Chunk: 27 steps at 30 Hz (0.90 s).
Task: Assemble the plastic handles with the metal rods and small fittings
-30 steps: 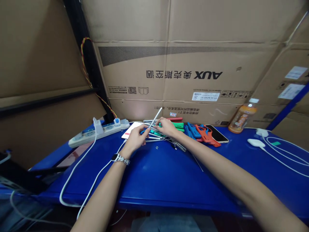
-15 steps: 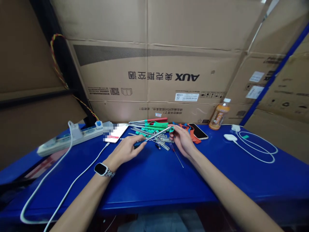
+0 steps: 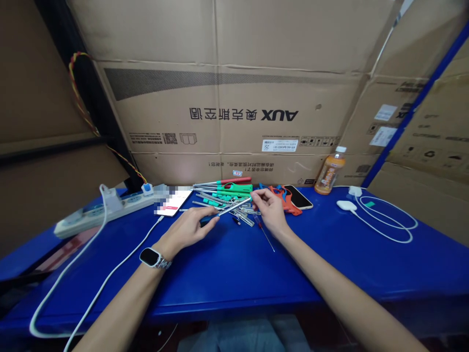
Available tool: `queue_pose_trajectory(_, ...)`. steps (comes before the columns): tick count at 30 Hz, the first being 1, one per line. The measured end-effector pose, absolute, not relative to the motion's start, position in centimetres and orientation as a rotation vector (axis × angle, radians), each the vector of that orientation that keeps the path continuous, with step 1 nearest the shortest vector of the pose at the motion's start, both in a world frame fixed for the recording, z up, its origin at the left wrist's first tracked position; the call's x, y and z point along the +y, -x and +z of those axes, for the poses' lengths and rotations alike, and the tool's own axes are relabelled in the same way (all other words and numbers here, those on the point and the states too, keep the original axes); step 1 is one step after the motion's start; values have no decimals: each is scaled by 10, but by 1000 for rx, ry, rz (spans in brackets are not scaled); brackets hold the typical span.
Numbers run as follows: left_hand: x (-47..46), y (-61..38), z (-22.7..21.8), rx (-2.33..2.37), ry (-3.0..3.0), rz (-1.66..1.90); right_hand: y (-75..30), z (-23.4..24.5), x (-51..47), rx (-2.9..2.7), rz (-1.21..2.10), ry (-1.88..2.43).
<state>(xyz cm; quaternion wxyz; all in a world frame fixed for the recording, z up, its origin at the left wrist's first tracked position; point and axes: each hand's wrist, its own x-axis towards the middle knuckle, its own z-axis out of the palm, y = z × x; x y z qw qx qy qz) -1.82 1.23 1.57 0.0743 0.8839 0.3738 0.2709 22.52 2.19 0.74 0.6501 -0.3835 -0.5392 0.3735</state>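
Observation:
My left hand [image 3: 188, 227], wearing a watch [image 3: 150, 256], is closed around the dark, bluish end of a slim silver rod [image 3: 234, 206]. The rod slants up to the right over a pile of tools. At its far end my right hand [image 3: 270, 210] pinches the tip, where a bit of green shows between the fingers. Below lie screwdrivers with clear handles [image 3: 245, 218] and several green pieces. Behind them are a green stick lighter [image 3: 234, 187] and a red-handled one [image 3: 238, 181]. A thin screwdriver with a red collar [image 3: 261, 227] lies near my right wrist.
Orange-handled tools [image 3: 291, 203] and a phone [image 3: 298, 196] lie to the right, with a drink bottle [image 3: 330, 171] behind. A white charger cable [image 3: 384, 237] coils at far right. A power strip [image 3: 106, 210], another cable [image 3: 120, 266] and a lit screen [image 3: 174, 201] are left.
My right hand has closed in on the rod's far end, and the green piece is now mostly hidden by its fingers. The rod tilts a little lower. My left hand keeps its grip.

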Motion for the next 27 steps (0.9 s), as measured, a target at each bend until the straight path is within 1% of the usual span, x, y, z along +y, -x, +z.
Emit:
queue_pose_trajectory(9, 12, 18, 15, 1137, -2702, 823, -230, 4, 25, -1157, 1138, 854)
queue_pose_trajectory(16, 11, 17, 15, 1198, -2728, 798, -232, 6, 23, -1131, 1242, 754)
queue_pose_trajectory(19, 12, 17, 13, 1219, -2760, 774, -233, 6, 23, -1118, 1313, 798)
queue_pose_trajectory(23, 11, 17, 12, 1266, -2784, 738, -233, 4, 24, -1114, 1321, 854)
queue_pose_trajectory(27, 10, 15, 12, 1228, -2725, 778, -235, 4, 26, -1162, 1302, 798)
